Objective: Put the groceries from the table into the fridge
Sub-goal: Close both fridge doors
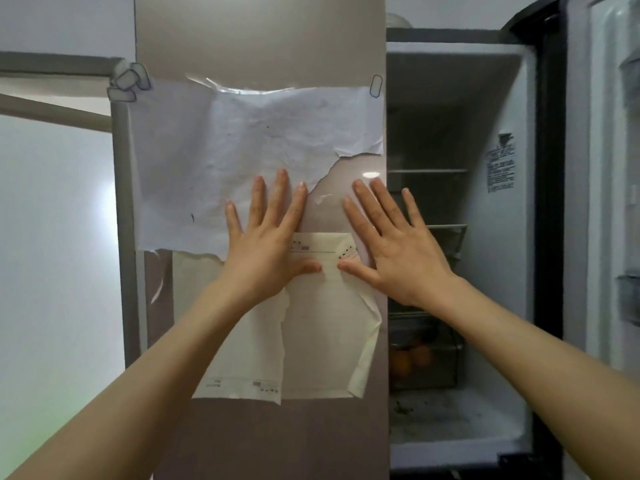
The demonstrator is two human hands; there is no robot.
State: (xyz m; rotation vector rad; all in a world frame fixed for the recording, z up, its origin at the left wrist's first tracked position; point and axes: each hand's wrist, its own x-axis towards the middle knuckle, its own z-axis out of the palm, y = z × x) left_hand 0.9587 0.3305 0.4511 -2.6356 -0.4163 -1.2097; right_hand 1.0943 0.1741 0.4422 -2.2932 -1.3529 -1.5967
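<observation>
Beige closed fridge door (259,46): we lay our left hand (263,244) and right hand (398,247) flat, fingers straight, holding nothing. Oranges (408,358) sit low in open fridge compartment (485,271).

My fridge (460,202) stands with its right door (602,168) swung wide, showing a white interior with wire shelves (427,171). Low inside the fridge, a clear drawer (426,362) holds oranges (410,358). The fridge's closed left door (259,39), taupe, carries torn papers (242,140).
</observation>
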